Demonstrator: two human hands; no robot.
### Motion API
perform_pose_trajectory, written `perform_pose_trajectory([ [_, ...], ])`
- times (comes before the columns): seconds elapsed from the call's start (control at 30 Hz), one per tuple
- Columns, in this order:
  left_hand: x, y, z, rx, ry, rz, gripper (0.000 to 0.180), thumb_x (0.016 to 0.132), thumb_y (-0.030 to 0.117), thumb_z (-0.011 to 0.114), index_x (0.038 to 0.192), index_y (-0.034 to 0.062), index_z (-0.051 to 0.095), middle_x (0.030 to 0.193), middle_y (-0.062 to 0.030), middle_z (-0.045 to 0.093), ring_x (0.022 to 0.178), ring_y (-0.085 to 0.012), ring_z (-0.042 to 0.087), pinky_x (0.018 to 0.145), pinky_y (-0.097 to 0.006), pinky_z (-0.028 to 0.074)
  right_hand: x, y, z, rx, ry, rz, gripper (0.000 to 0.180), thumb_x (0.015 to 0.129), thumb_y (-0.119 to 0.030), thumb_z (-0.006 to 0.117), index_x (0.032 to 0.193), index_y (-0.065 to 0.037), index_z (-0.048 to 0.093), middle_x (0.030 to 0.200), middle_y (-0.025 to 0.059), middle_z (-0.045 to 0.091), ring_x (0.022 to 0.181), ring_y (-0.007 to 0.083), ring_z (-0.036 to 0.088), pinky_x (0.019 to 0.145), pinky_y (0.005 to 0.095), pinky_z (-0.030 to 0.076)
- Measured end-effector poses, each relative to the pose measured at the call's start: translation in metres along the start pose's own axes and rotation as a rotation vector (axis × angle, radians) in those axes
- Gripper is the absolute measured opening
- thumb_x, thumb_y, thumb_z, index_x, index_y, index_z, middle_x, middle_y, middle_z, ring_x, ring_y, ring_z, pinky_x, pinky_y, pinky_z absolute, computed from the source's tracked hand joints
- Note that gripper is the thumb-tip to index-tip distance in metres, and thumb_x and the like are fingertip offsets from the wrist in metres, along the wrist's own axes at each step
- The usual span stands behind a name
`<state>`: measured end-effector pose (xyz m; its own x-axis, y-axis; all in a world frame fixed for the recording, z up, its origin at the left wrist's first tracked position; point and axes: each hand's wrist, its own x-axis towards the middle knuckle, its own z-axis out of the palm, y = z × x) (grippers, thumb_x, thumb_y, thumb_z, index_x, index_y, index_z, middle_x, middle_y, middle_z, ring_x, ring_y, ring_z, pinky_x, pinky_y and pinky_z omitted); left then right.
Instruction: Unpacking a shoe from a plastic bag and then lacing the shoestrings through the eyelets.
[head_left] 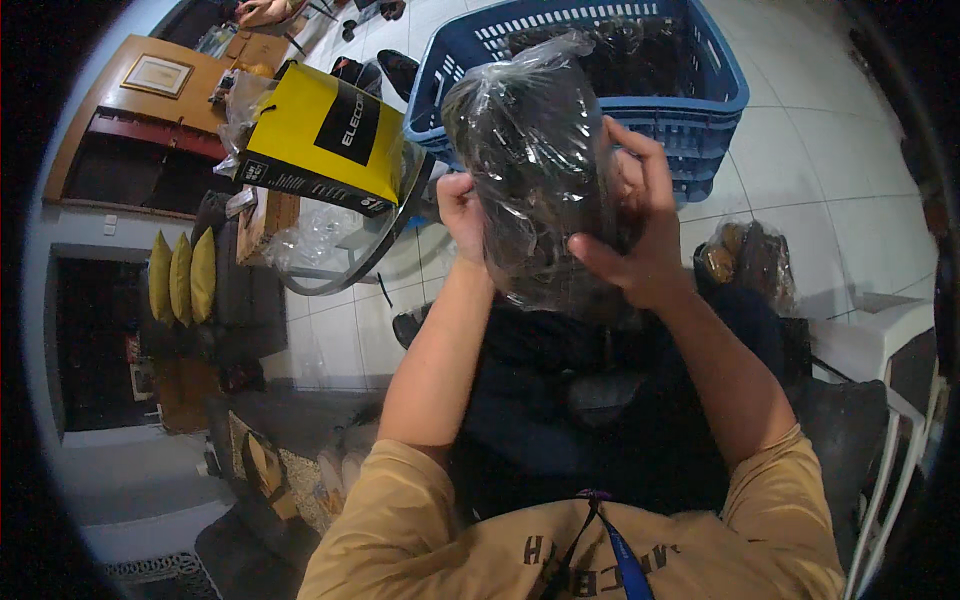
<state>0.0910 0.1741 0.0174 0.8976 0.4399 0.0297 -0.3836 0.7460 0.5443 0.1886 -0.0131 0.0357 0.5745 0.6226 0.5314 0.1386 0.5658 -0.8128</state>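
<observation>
A dark bundle in a clear plastic bag is held up over my lap, in front of the blue basket. What the dark contents are I cannot make out through the shiny wrap. My left hand grips the bag's left side, its fingers partly hidden behind it. On the other side my right hand clasps the bag, thumb across the front and fingers along the edge. Behind the bundle stands the blue plastic basket, with dark plastic-wrapped items inside.
To the left, a yellow and black bag stands on a small table beside crumpled clear plastic. Another clear bag with brown and dark contents lies on the tiled floor at right. A white plastic chair is at my right.
</observation>
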Motion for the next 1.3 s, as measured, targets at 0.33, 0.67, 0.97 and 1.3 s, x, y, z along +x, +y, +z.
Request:
perform_pose_trajectory([
  [0.33,0.002,0.014,0.025,0.524,0.022,0.150,0.055,0.096,0.027,0.062,0.143,-0.0001,0.059,0.138,-0.0118,0.068,0.123,-0.0237,0.066,0.110,-0.037,0.048,0.007,0.001,-0.006,0.029,0.218,0.410,0.062,0.097,-0.022,0.055,0.154,0.000,0.046,0.136,0.0114,0.062,0.125,0.0188,0.057,0.113,0.0325,0.041],
  [0.67,-0.005,0.019,0.040,0.906,0.138,0.398,0.051,0.088,0.009,0.085,0.132,-0.0053,0.065,0.122,-0.0101,0.075,0.108,-0.0164,0.070,0.101,-0.031,0.051,0.011,0.011,-0.007,0.023,0.288,0.427,0.057,0.099,-0.020,0.055,0.152,0.000,0.048,0.139,0.0115,0.063,0.127,0.0194,0.058,0.115,0.0336,0.039],
  [0.97,-0.005,0.020,0.039,1.037,0.136,0.436,0.054,0.087,0.010,0.085,0.134,-0.0045,0.064,0.124,-0.0108,0.073,0.112,-0.0190,0.068,0.103,-0.033,0.050,0.012,0.019,-0.010,-0.001,0.259,0.373,0.058,0.099,-0.017,0.056,0.154,-0.001,0.045,0.142,0.0126,0.061,0.132,0.0209,0.056,0.118,0.0356,0.038],
  [1.3,-0.014,0.015,0.020,0.813,-0.124,0.071,0.093,0.082,0.012,0.071,0.165,0.0002,0.031,0.152,-0.0107,0.054,0.142,-0.0229,0.049,0.122,-0.035,0.032,-0.005,0.032,-0.023,-0.166,-0.030,0.219,0.084,0.087,0.008,0.076,0.161,-0.002,0.035,0.148,0.0143,0.056,0.134,0.0222,0.056,0.118,0.0367,0.043],
])
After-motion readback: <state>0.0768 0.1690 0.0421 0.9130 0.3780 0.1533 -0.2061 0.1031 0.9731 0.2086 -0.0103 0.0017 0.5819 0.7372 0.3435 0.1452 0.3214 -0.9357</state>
